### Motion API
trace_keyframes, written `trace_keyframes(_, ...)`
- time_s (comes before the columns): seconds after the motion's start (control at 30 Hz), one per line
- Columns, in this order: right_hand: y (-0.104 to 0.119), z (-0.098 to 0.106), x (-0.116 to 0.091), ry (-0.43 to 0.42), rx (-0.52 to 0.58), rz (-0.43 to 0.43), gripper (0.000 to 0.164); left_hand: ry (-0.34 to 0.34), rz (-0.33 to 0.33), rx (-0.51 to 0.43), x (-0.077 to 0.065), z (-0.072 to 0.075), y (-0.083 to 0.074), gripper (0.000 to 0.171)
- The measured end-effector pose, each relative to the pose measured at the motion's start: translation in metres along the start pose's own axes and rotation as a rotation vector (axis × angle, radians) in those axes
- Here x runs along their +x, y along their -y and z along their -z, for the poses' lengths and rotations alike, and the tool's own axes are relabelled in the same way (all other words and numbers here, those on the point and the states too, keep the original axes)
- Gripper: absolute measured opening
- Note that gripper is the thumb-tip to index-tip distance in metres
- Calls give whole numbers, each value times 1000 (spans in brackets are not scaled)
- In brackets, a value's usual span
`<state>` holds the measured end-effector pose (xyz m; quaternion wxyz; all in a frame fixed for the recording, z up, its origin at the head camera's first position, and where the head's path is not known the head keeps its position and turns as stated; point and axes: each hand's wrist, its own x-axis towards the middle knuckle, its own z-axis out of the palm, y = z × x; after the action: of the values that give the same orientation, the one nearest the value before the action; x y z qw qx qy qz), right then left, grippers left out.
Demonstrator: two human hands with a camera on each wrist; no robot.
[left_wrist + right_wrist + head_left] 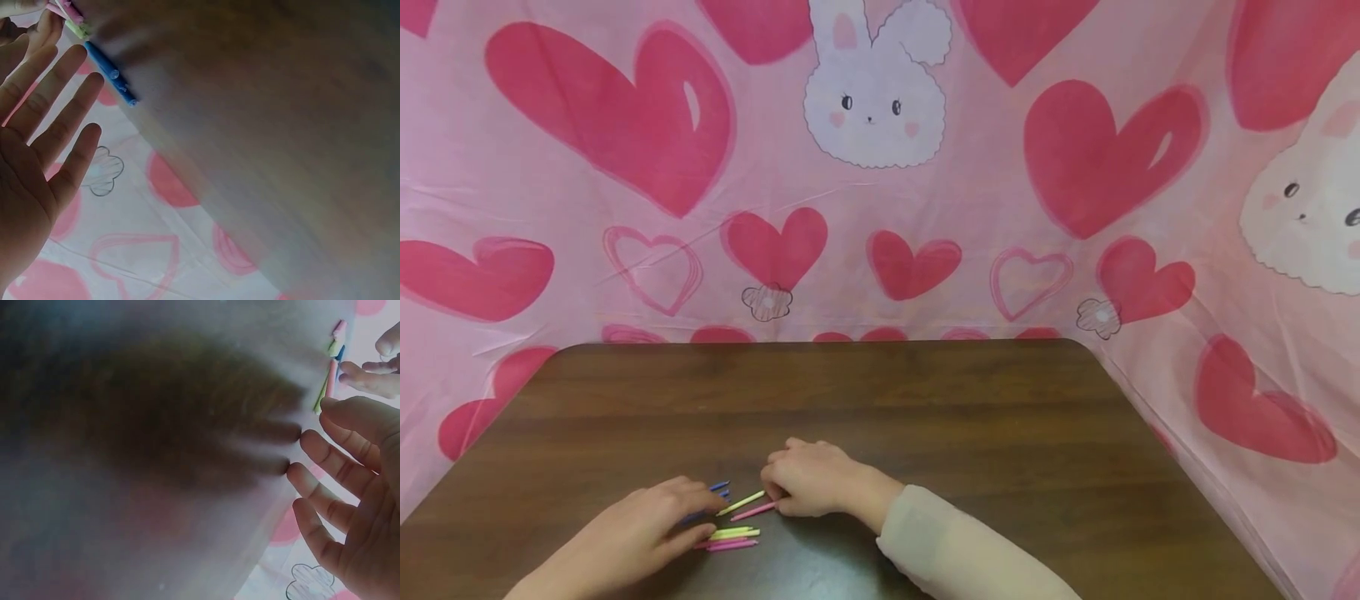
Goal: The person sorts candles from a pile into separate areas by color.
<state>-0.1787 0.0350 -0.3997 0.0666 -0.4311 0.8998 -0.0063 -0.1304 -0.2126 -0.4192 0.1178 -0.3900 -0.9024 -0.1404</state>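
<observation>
Thin coloured sticks lie at the near left of the table. My left hand (658,518) spans them with fingers fairly straight, the thumb touching yellow sticks (741,532) and pink sticks (733,546). Blue sticks (720,486) are partly hidden under its index finger; the left wrist view shows blue sticks (111,72) in a line just past the fingertips. To the right, my right hand (812,479) pinches the end of a single pink stick (752,511) between thumb and index finger. A single yellow stick (743,502) slants between both hands. In the right wrist view, the other right fingertips (299,475) rest on the table.
Everything lies on a dark brown wooden table (962,433) with rounded far corners. A pink cloth (842,192) printed with hearts and rabbits hangs behind it and along both sides. A light sleeve (955,542) covers the right forearm.
</observation>
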Motion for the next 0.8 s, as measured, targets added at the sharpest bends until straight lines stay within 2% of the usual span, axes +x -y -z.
trace_keyframes(0.3,-12,-1,-12,-25,21,-18,18,-25,-28,-3,1,0,-3,24)
trace_keyframes(0.5,-21,-1,-26,-38,67,-44,17,-73,-74,-44,-1,1,-5,24)
trace_keyframes(0.67,-30,3,-41,-64,92,-69,17,-118,-97,-11,0,0,-9,25)
trace_keyframes(0.8,-38,5,-53,-78,125,-93,18,-120,-105,-11,2,0,-11,24)
